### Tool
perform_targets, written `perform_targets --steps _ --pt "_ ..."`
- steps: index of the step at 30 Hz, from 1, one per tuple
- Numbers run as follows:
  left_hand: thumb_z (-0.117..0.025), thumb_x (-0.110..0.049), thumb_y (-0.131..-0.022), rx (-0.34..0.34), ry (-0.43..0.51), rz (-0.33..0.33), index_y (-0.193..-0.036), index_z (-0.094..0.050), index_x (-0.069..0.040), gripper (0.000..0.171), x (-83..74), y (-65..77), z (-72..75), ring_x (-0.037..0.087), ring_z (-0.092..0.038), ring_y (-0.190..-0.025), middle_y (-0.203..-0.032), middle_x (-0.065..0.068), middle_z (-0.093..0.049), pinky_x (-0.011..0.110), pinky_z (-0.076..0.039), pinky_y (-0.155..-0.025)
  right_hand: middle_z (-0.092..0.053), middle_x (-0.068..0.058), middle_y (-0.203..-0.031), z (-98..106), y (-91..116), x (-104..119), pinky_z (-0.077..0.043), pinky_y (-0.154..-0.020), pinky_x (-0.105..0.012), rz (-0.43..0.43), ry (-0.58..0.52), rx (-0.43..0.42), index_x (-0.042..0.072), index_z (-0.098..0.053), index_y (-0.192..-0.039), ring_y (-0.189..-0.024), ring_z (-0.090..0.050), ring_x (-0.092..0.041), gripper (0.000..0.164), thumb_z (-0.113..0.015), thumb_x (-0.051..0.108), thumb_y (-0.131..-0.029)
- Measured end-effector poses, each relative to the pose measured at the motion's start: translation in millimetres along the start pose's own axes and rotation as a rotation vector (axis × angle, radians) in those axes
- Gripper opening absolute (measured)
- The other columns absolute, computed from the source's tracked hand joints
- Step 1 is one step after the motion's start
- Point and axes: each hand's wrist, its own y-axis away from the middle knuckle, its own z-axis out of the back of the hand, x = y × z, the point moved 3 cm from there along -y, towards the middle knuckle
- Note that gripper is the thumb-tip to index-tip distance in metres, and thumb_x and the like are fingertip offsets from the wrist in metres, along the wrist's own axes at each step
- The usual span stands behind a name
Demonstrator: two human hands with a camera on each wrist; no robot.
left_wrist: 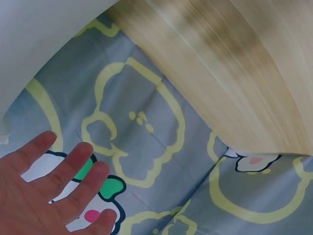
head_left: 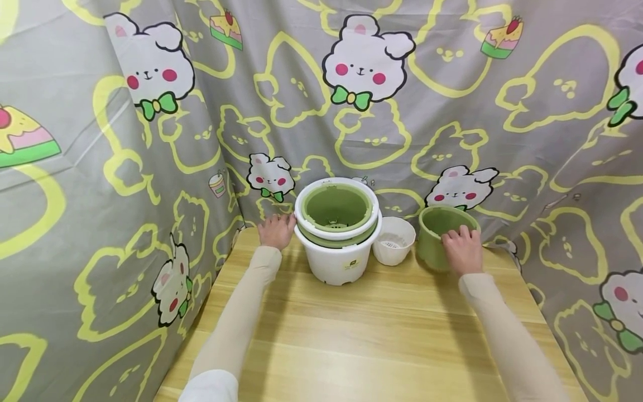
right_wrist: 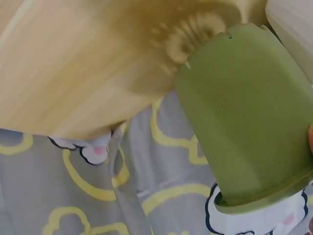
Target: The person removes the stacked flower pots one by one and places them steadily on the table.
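Your left hand sits just beside the left rim of the nested white and green pots, fingers loosely extended and spread, gripping nothing; contact with the rim, cannot tell. Your right hand pinches the near right rim of a single green pot, on the far right of the worktop. Between stack and green pot: a small white pot, fluted. Patterned cloth hangs behind, at the far side.
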Motion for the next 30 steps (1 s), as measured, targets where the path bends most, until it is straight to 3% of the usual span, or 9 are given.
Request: perform_targets --steps 15,30 --pt "-0.002 -0.064 -0.105 -0.013 -0.007 -0.013 -0.153 -0.050 -0.021 0.081 -1.9 -1.0 -3.9 0.045 -0.049 -0.139 -0.153 0.018 -0.052 0.070 -0.034 -0.114 -0.068 -0.012 -0.086 -35.0 20.3 2.7 -0.037 -0.074 -0.050 -0.003 -0.006 0.025 0.005 -0.070 -0.086 -0.091 -0.052 -0.036 0.010 -0.060 0.004 -0.086" --pt "-0.002 -0.063 -0.106 -0.011 -0.004 -0.007 -0.154 -0.049 -0.023 0.078 1.9 -5.6 -3.9 0.046 -0.049 -0.140 -0.153 0.018 -0.052 0.071 -0.032 -0.115 -0.067 -0.014 -0.088 -43.2 19.5 6.9 -0.039 -0.076 -0.051 0.008 -0.034 0.036 0.002 -0.070 -0.093 -0.093 -0.053 -0.039 0.013 -0.062 -0.003 -0.085"
